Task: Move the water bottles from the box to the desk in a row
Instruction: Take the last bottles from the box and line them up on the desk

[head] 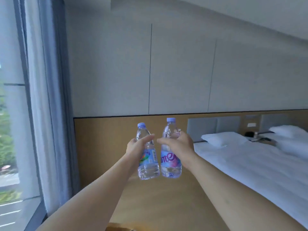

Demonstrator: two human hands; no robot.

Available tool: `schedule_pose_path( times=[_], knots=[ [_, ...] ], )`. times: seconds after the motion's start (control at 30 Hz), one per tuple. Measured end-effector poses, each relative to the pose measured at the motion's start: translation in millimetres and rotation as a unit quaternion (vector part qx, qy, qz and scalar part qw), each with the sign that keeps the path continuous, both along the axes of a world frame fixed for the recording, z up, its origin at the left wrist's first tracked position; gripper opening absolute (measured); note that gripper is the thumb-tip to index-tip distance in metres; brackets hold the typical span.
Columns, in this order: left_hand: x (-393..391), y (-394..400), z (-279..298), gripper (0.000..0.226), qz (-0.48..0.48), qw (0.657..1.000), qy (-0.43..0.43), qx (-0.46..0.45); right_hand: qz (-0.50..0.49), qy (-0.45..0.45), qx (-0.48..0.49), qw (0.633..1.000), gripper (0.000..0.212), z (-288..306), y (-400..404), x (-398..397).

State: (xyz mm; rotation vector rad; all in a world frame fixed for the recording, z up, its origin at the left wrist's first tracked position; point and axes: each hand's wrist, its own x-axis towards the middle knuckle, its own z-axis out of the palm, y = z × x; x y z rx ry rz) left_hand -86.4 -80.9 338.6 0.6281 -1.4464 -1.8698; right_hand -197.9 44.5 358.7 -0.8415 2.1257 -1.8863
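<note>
The hands are raised side by side. The left hand [136, 147] grips the left bottle [147, 152], and the right hand [180, 145] grips the right bottle [170, 149]. Both bottles are upright in the air over the wooden counter [158, 202], near each other. A bed [250, 164] is to the right.

I see a wooden worktop [160, 205] below, nothing visibly resting on it. Bed [250, 164] at right carries two white pillows [223, 139].
</note>
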Motion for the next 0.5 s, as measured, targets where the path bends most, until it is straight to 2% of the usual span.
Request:
schedule_pose_path(
  times=[0.1, 0.23, 0.5],
  knots=[
    [-50.9, 53.6, 11.8, 0.063, -0.065, 0.998, 0.005, -0.014, -0.07, -0.005, -0.033, 0.997, 0.066, 7.7, 67.8, -36.6],
    [-126.2, 143.3, 23.1, 0.059, -0.158, 0.987, 0.012, -0.033, -0.159, -0.008, -0.047, 0.986, 0.051, 7.7, 173.7, -88.7],
    [-273.0, 379.6, 35.9, 0.06, -0.322, 0.945, 0.022, -0.056, -0.328, -0.004, -0.078, 0.942, 0.047, 11.1, 420.5, -189.2]
  ],
)
